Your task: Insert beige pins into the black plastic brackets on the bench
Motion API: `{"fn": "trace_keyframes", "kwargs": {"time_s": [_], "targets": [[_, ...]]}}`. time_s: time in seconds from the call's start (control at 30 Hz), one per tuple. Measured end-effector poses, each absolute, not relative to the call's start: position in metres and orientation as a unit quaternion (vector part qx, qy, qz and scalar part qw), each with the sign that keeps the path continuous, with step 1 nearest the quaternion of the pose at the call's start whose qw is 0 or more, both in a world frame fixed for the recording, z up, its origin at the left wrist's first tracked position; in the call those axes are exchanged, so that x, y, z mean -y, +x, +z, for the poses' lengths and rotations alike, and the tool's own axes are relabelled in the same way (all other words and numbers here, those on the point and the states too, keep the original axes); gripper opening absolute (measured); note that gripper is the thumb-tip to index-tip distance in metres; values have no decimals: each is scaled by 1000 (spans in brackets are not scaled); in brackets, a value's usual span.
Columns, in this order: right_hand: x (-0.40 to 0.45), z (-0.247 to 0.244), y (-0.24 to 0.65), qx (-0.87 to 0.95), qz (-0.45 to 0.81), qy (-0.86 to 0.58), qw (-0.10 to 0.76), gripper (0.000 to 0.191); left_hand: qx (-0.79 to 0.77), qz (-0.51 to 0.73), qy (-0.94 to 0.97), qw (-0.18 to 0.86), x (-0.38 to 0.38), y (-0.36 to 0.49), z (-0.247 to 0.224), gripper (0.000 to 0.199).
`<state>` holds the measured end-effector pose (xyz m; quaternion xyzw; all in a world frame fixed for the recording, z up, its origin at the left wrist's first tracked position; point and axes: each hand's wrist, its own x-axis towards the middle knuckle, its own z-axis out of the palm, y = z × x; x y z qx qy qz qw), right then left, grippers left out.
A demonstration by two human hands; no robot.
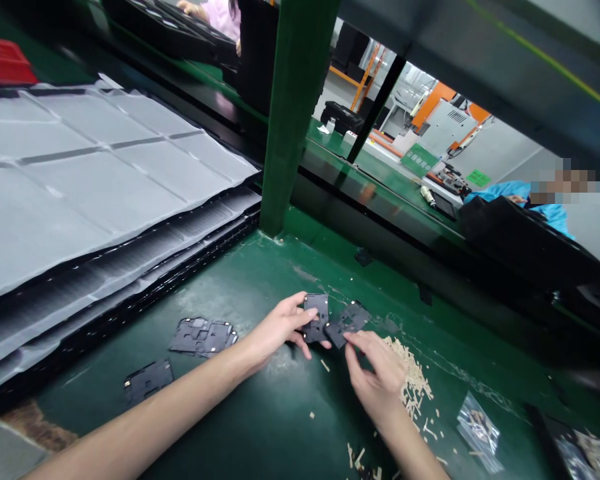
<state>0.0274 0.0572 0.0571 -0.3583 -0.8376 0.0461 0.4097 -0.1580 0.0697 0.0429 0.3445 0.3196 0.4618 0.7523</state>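
My left hand (pixel 283 328) holds a flat black plastic plate (pixel 317 308) upright between thumb and fingers, just above the green bench. Close on its right is a second black plastic plate (pixel 354 316) with cut-outs, tilted. My right hand (pixel 377 365) pinches the lower edge of this second plate between thumb and forefinger. The two plates nearly meet; whether they touch, I cannot tell. Left of my left forearm lies a small stack of similar black plates (pixel 200 337). Another black plate (pixel 150 380) lies nearer to me, partly behind the forearm.
Small beige strips (pixel 416 383) are heaped beside my right hand, with some scattered nearby. A clear plastic bag (pixel 479 428) lies farther right. Grey-covered trays (pixel 105 180) are stacked at left. A green post (pixel 293 120) rises behind the bench. Two people work beyond it.
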Motion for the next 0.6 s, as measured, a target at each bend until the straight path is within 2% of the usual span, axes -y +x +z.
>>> {"fn": "trace_keyframes", "kwargs": {"time_s": [0.17,0.43,0.6], "targets": [[-51,56,33,852,116,-308,407,31,-295,421,423,746,-66,-155,42,40],[-39,53,36,834,162,-308,428,35,-331,377,487,715,-58,-153,49,29],[-34,50,37,827,158,-320,434,36,-306,356,490,735,-59,-156,52,31]]}}
